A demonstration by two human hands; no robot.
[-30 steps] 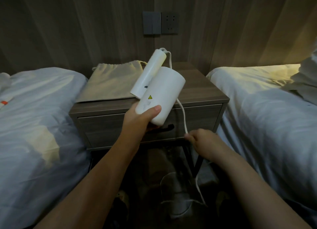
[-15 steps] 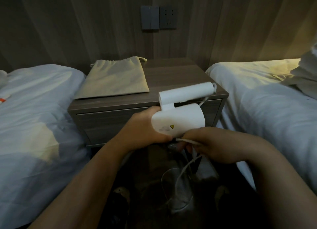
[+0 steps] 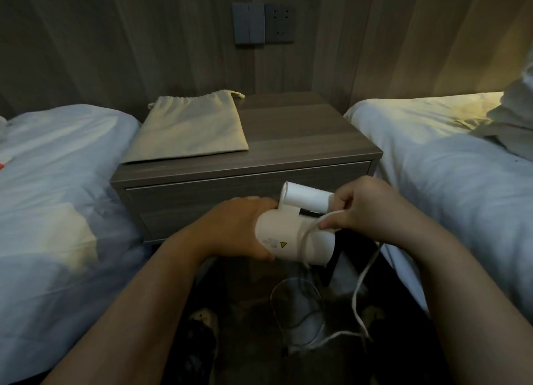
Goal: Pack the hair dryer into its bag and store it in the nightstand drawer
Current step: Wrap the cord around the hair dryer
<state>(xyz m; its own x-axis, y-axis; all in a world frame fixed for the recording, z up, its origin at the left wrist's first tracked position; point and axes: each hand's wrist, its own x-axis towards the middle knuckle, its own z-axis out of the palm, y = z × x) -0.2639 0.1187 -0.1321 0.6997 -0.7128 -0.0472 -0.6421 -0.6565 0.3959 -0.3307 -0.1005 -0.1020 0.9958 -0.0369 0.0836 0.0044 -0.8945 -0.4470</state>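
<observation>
Hair dryer (image 3: 291, 240) gripped in left hand (image 3: 239, 228), cord (image 3: 360, 280) (white) pinched by right hand (image 3: 366, 205)

Flat cloth bag (image 3: 189, 127) on nightstand (image 3: 311, 142) top

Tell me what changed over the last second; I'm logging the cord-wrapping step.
The left hand lowered the hair dryer from above the nightstand to drawer height, handle folded. The right hand came up to the handle, looping the cord over the body. The bag stayed flat; the drawer stayed closed.
</observation>
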